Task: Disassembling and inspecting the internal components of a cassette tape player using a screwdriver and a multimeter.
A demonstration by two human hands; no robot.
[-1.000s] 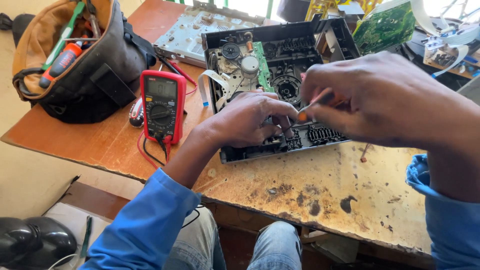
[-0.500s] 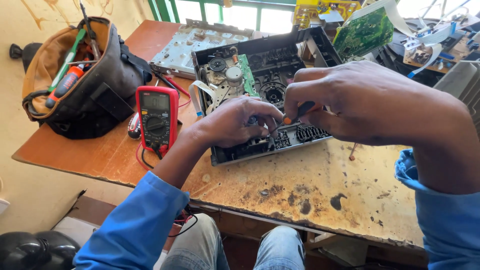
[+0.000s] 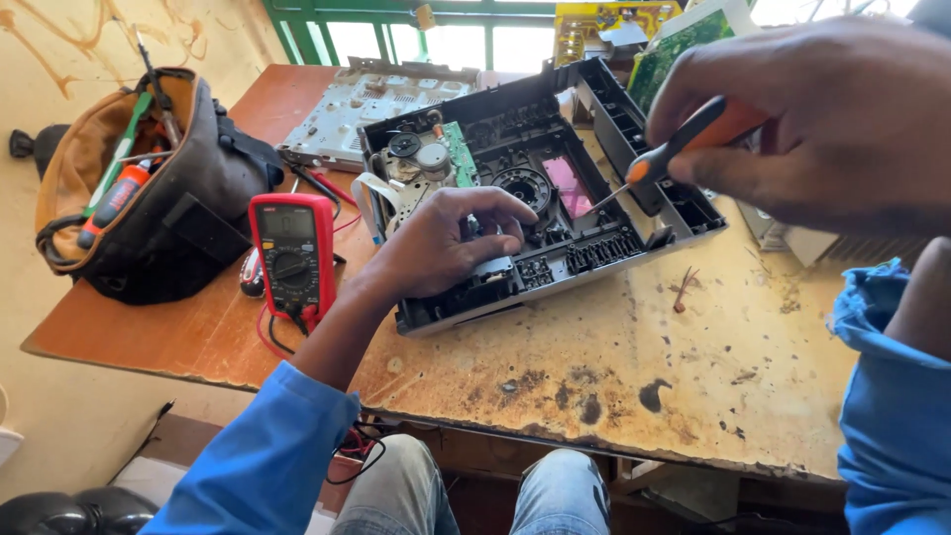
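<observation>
Work is seen centred on an opened black device chassis (image 3: 555, 198) that lies tilted on the worn wooden table (image 3: 634, 386), its plastic ribs, a round hub and a pink panel exposed. The left hand (image 3: 441, 238) is laid on the near front part of the chassis, palm down, its fingers curled narrowly and pressed against the black plastic just beside the hub; nothing separate can be told to be gripped in it. The right hand (image 3: 812, 119) is held raised above and to the right of the chassis, closed around the orange and black handle of a screwdriver (image 3: 674, 154); the thin metal shaft is pointed down and to the left, with its tip close over the pink panel, a little beyond the left hand's fingertips. Whether the tip touches the panel cannot be told. To the left of the left hand, near the forearm in its blue sleeve, a red multimeter (image 3: 292, 253) is laid flat with its leads trailing over the table's edge. Further left still, an open tool bag (image 3: 149, 188) is seen with tool handles sticking out. Beyond the left hand, behind the chassis, a pale grey metal plate (image 3: 371, 104) is laid flat, and a green circuit board (image 3: 684, 50) is propped beyond the right hand.
</observation>
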